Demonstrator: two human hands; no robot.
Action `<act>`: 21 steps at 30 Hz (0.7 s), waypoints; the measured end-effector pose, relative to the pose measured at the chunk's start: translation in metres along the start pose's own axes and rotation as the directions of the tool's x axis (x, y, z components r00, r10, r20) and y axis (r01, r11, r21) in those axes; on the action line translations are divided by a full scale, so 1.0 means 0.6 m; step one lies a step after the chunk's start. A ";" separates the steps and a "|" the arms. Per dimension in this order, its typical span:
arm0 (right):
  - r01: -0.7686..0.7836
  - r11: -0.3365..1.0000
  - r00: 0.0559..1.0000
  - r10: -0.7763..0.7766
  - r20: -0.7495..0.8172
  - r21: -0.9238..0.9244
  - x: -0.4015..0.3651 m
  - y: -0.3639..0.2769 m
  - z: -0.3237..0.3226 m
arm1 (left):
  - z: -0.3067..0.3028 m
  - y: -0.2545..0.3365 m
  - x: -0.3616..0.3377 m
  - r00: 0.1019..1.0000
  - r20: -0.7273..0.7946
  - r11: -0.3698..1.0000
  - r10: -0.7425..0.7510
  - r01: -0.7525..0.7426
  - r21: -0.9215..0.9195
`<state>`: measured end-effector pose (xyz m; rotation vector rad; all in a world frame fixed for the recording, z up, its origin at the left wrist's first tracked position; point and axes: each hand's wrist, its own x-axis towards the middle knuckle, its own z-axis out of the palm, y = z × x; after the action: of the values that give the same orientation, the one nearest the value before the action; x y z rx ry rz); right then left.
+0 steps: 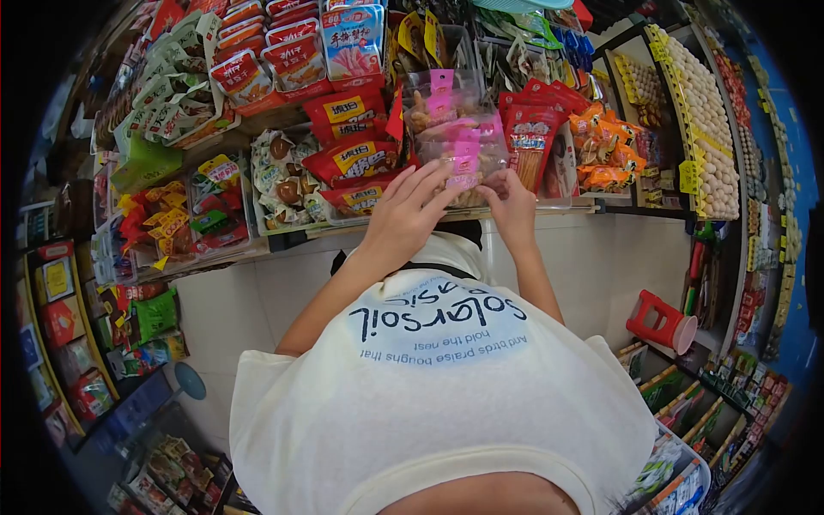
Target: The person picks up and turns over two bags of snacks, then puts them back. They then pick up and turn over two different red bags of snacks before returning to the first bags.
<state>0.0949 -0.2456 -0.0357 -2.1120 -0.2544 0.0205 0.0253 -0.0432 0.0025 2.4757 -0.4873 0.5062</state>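
A clear snack packet with a pink label (466, 161) lies at the front of the display, with a similar pink-topped packet (441, 96) behind it. My right hand (513, 206) has its fingertips pinched on the front packet's right edge. On the other side, my left hand (402, 215) is stretched out with fingers extended, their tips at the packet's left edge; its thumb is hard to see. Red packets with yellow labels (365, 160) sit just left of that hand. Red bags of stick-shaped snacks (530, 142) stand right of my right hand.
Orange packets (605, 146) and trays of eggs (704, 120) are on the right. A bin of brown-patterned packets (287, 184) and red-and-yellow packets (163, 223) line the left front. A red stool (657, 322) stands on the floor at right.
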 end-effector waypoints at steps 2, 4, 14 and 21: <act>-0.017 1.000 1.000 0.018 0.019 -0.019 0.002 -0.007 -0.001 | 0.011 -0.003 0.010 0.999 0.038 0.998 0.030 -0.032 0.048; -0.041 0.994 0.999 0.043 0.015 -0.100 0.002 -0.012 -0.001 | 0.026 -0.008 0.015 0.995 0.076 0.994 0.058 -0.065 0.091; -0.035 0.927 0.999 0.040 0.005 -0.375 0.022 -0.015 0.010 | 0.061 -0.023 0.023 0.993 0.114 0.985 -0.009 -0.011 0.173; 0.031 0.862 0.999 -0.017 0.032 -0.506 0.014 -0.007 0.016 | 0.065 -0.024 0.028 0.991 0.134 0.987 0.014 -0.035 0.155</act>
<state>0.1015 -0.2340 -0.0364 -2.6373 -0.3292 -0.0372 0.0559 -0.0588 -0.0264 2.6701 -0.5498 0.4053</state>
